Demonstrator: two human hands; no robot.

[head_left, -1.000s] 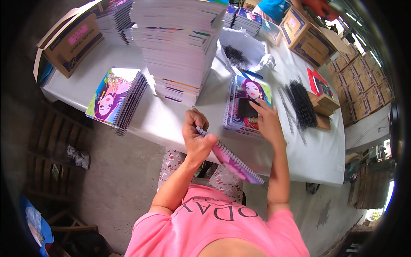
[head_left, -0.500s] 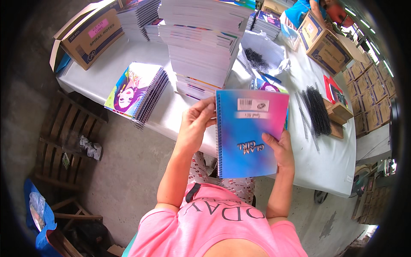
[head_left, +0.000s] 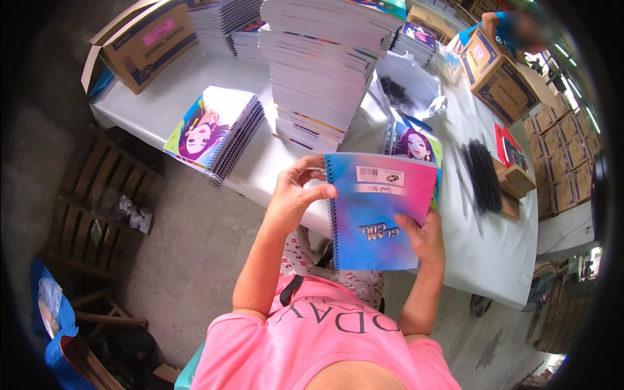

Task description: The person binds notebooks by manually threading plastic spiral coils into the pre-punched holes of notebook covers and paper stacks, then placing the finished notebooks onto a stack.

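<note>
A blue and pink spiral notebook (head_left: 364,214) is held in front of me above my lap, its dark spiral on the left and a label near the top of its cover. My left hand (head_left: 298,195) grips the upper spiral edge, thumb at the coil and fingers partly behind. My right hand (head_left: 426,239) holds the right edge, thumb lying on the cover. Just behind it, partly hidden, another notebook with a drawn girl (head_left: 416,143) lies on the table. To the left rests a small stack of similar spiral notebooks (head_left: 214,130).
Tall paper stacks (head_left: 318,84) rise at the table's middle. Black spiral coils (head_left: 481,175) lie by a wooden block (head_left: 513,179) at right. A white bag of coils (head_left: 409,84) and cartons (head_left: 153,52) stand farther back. Another person (head_left: 500,29) is at far right.
The notebook's top has tipped slightly, and my left thumb has come forward to the spiral edge. The whole view has shifted a little. At the back right, the other person has moved.
</note>
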